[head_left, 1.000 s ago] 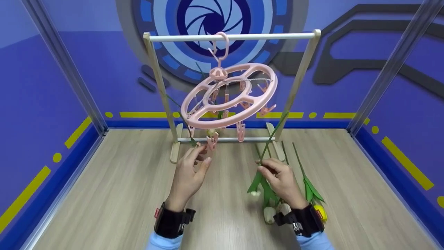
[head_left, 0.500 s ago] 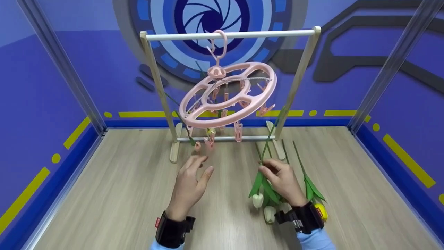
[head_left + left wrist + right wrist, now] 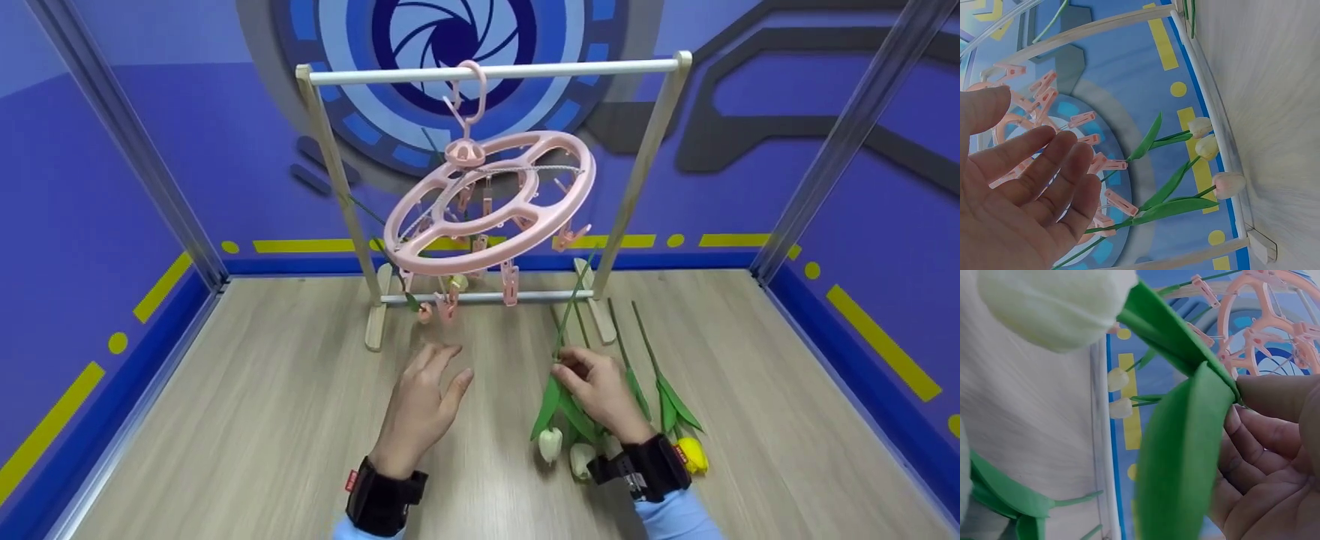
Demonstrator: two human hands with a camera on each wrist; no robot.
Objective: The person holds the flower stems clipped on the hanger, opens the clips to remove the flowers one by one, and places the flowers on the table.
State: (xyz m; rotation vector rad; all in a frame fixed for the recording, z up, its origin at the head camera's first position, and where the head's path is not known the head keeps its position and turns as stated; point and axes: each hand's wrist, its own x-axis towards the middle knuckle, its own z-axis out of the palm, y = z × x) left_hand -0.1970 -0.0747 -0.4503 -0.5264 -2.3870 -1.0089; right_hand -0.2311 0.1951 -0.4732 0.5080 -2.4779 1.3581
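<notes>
In the head view my right hand (image 3: 600, 390) pinches the stem of a white tulip (image 3: 550, 445) between thumb and fingers, its blossom pointing down toward me. Up close, the right wrist view shows the green leaves (image 3: 1185, 439) right at those fingertips. My left hand (image 3: 424, 401) holds nothing, fingers relaxed and thumb apart, below a round pink clip hanger (image 3: 480, 262). From the hanger's clothespins (image 3: 1121, 202) tulips hang blossom down. A pale pink tulip (image 3: 1229, 184) is nearest my left hand, and two whitish tulips (image 3: 1206, 147) hang beyond it.
The hanger hooks over the white bar (image 3: 570, 69) of a wooden-legged rack. On the table right of centre lie another white tulip (image 3: 582, 461) and a yellow tulip (image 3: 693, 455), partly behind my right wrist strap. Blue printed walls (image 3: 90, 187) enclose the table (image 3: 247, 420).
My left hand has drawn back toward me from the pale pink tulip, which hangs free of it. My right hand has shifted slightly left with its white tulip, whose blossom is lower now.
</notes>
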